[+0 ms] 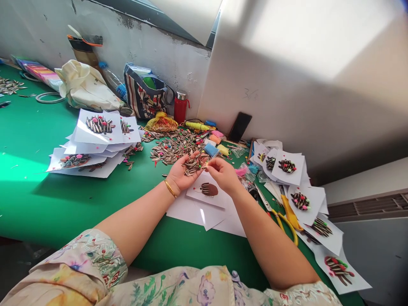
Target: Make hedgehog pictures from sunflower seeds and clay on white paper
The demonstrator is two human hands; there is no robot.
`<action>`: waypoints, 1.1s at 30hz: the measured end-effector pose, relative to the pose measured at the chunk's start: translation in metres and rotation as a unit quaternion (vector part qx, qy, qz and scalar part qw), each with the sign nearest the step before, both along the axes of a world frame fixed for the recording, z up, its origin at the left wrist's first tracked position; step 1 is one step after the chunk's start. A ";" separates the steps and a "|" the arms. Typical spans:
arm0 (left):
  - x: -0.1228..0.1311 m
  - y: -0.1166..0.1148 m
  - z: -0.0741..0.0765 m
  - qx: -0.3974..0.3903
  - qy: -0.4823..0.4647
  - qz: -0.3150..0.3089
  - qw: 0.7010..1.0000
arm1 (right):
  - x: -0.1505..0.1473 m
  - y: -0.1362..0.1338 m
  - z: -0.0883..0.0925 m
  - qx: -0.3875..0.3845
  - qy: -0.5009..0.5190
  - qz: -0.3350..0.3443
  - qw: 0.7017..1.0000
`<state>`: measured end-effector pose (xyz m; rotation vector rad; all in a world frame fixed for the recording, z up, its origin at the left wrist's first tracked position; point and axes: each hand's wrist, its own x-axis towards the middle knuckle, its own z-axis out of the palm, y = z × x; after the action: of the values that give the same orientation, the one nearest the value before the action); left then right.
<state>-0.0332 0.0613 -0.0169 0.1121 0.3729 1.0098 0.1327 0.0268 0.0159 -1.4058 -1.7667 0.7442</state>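
My left hand (182,173), palm up and cupped, carries a small heap of striped sunflower seeds (192,165). Thumb and forefinger of my right hand (223,173) are pinched together at the edge of that heap, on what looks like one sunflower seed (205,165). Below both hands lies a white card with a hedgehog picture (209,190); striped seeds cover part of its brown body. More white sheets (191,214) lie under this card. Behind my left hand a large pile of sunflower seeds (174,146) spreads over the green table.
Stacks of seed-decorated cards stand at left (95,146) and right (307,204). Yellow-handled scissors (280,216) and a yellow utility knife (289,211) lie by my right forearm. Coloured clay packs (212,149), a phone (240,126), a red flask (180,108) and bags (145,93) line the back.
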 end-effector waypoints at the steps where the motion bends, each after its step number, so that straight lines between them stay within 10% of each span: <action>1: 0.000 0.000 -0.001 -0.001 -0.005 0.002 1.000 | 0.006 -0.005 -0.004 -0.013 0.004 -0.005 1.000; 13: 0.002 0.002 0.001 -0.007 0.014 0.021 1.000 | 0.038 -0.032 -0.043 0.005 -0.067 -0.047 0.997; 33: 0.004 0.002 -0.002 0.005 0.027 0.022 0.999 | 0.029 -0.026 -0.053 0.010 -0.161 -0.012 0.987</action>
<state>-0.0293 0.0637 -0.0189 0.1420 0.4215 1.0536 0.1621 0.0011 -0.0375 -1.5999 -1.9887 0.5042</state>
